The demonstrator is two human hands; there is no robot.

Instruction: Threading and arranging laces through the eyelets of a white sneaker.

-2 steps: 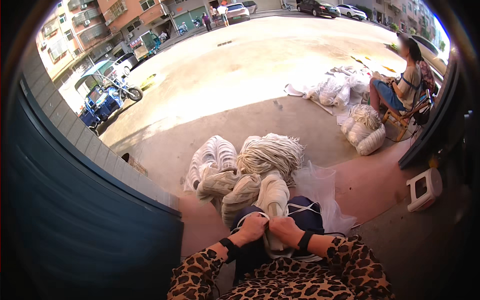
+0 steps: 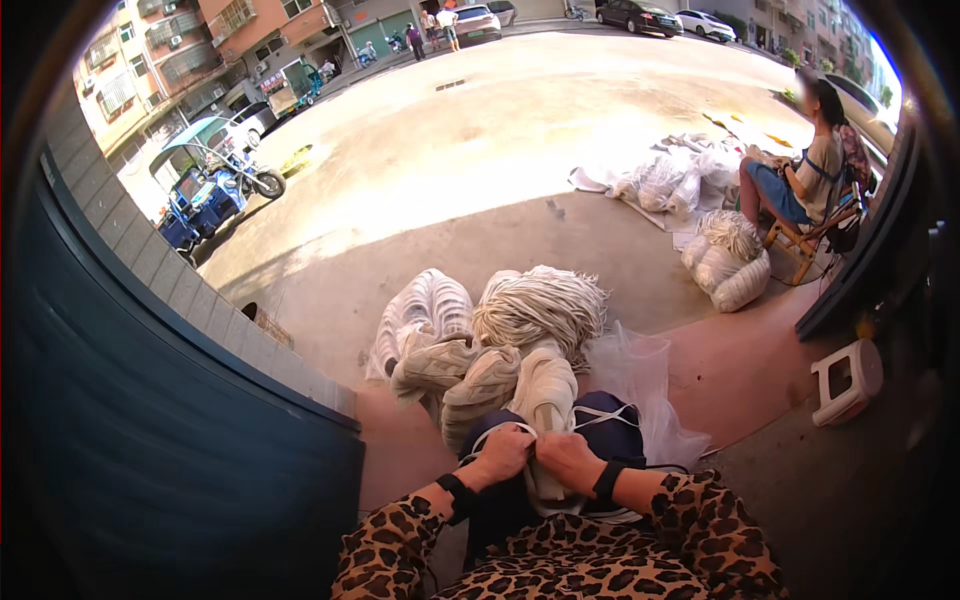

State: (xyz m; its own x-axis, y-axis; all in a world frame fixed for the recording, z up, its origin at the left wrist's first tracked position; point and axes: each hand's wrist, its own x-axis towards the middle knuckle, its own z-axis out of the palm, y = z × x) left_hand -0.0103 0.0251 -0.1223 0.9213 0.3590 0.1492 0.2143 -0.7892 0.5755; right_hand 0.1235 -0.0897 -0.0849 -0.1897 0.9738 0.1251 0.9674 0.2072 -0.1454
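Note:
Over my lap, my left hand (image 2: 503, 455) is closed in a pinch on a thin white cord (image 2: 492, 431) that loops over my left knee. Close against it, my right hand (image 2: 571, 461) is closed too, its fingertips meeting the left's; what they grip is hidden. A beige fabric-like bundle (image 2: 546, 390) lies between my knees, just past my hands. More white cord (image 2: 606, 412) crosses my dark right knee. Beyond stand folded beige bundles (image 2: 480, 390), a heap of loose off-white cords (image 2: 540, 308) and a white wrapped bundle (image 2: 425, 308).
Clear plastic sheeting (image 2: 640, 385) lies right of my knees. A white stool (image 2: 847, 382) stands farther right, near the dark door frame. A seated person (image 2: 815, 170) is beside bagged bundles (image 2: 728, 270). A blue door (image 2: 180, 420) fills the left; a blue three-wheeler (image 2: 205, 195) is outside.
The whole view has shifted very slightly. My hands keep the same closed pose at the cord.

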